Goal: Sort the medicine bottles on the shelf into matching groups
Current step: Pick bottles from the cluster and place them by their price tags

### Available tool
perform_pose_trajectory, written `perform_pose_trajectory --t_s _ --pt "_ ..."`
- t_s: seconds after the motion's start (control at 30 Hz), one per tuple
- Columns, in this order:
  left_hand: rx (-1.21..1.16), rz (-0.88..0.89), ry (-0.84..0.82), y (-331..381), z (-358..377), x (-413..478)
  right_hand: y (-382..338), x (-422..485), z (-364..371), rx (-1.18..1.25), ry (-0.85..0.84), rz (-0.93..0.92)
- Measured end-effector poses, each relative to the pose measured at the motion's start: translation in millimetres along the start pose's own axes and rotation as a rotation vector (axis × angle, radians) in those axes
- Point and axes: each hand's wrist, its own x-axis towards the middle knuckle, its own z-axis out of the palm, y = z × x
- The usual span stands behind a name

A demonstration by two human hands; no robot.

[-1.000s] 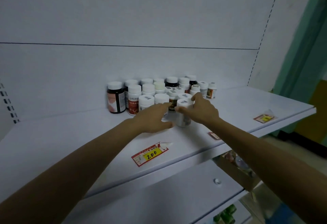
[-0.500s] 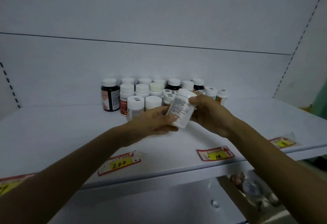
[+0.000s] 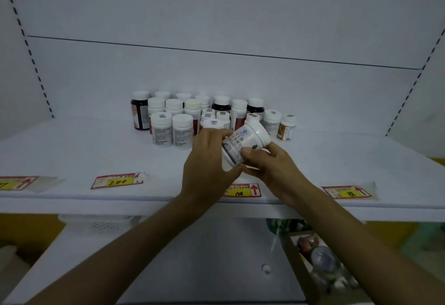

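A white medicine bottle [image 3: 243,141] with a printed label is held tilted above the front of the white shelf [image 3: 72,150], its cap pointing up and to the right. My left hand [image 3: 207,167] grips its left side and bottom. My right hand [image 3: 269,162] grips its right side, thumb on the label. Behind them a cluster of several bottles [image 3: 183,124] stands at the back middle of the shelf: mostly white ones, a dark brown one [image 3: 139,113] at the far left, a small orange-labelled one [image 3: 286,127] at the far right.
Red and yellow price tags lie along the shelf's front edge: one marked 200 [image 3: 118,180], one marked 108 [image 3: 243,190], another [image 3: 346,191] at the right. Below are a lower shelf [image 3: 192,256] and a box of packets [image 3: 320,261] at the lower right.
Both hands lifted the white bottle out of the cluster and drew it toward the shelf's front, tilting it. The view has shifted down and to the left.
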Motion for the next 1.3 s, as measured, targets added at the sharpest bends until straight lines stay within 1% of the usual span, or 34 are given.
perform_pose_trajectory --t_s 0.03,0.1,0.13,0.2,0.27,0.3,0.4,0.5,0.63,0.77,0.9,1.0,1.07,1.13,1.23,1.3 --pt "-0.009 -0.005 -0.031 3.3 0.7 -1.6 -0.8 -0.1 -4.0 0.005 0.002 -0.002" --pt "-0.131 -0.073 -0.123 5.8 -0.4 -3.5 -3.7 3.0 -12.1 -0.036 -0.019 -0.016" --pt "-0.196 -0.125 -0.166 6.0 -1.7 -4.1 -4.7 5.5 -15.2 -0.08 -0.047 -0.023" --pt "-0.251 -0.233 -0.229 3.6 -2.3 -5.8 -3.5 10.7 -18.6 -0.213 -0.105 -0.031" --pt "-0.261 -0.337 -0.306 -3.8 0.2 -8.2 3.0 13.9 -16.4 -0.339 -0.146 -0.044" --pt "-0.255 -0.368 -0.35 -8.4 2.9 -9.0 8.6 14.7 -13.7 -0.365 -0.165 -0.046" --pt "-0.162 -0.364 -0.453 -21.7 12.8 -10.2 25.0 15.6 -5.9 -0.409 -0.188 -0.073" --pt "-0.151 -0.363 -0.431 -27.0 15.8 -11.2 33.4 19.3 -8.0 -0.439 -0.147 -0.113" --pt "-0.186 -0.353 -0.414 -29.9 15.3 -13.3 37.9 21.9 -9.6 -0.525 -0.133 -0.15" --pt "-0.193 -0.345 -0.405 -32.1 15.3 -14.8 40.8 21.8 -8.3 -0.53 -0.103 -0.204" --pt "-0.232 -0.346 -0.412 -28.3 11.3 -15.1 41.4 20.8 -5.8 -0.557 -0.082 -0.191" --pt "-0.273 -0.36 -0.434 -28.4 6.9 -13.5 37.3 17.8 -3.5 -0.52 -0.086 -0.183" --pt "-0.296 -0.38 -0.474 -31.5 2.6 -10.4 29.2 16.1 -2.0 -0.508 -0.071 -0.202" --pt "-0.287 -0.392 -0.495 -35.1 -6.0 -4.3 15.4 17.2 1.2 -0.548 -0.033 -0.24" --pt "-0.255 -0.342 -0.433 -45.7 -25.1 10.4 -14.9 26.0 15.3 -0.603 0.024 -0.327" --pt "-0.213 -0.295 -0.382 -58.8 -39.2 22.0 -34.5 36.9 30.7 -0.648 0.03 -0.39"
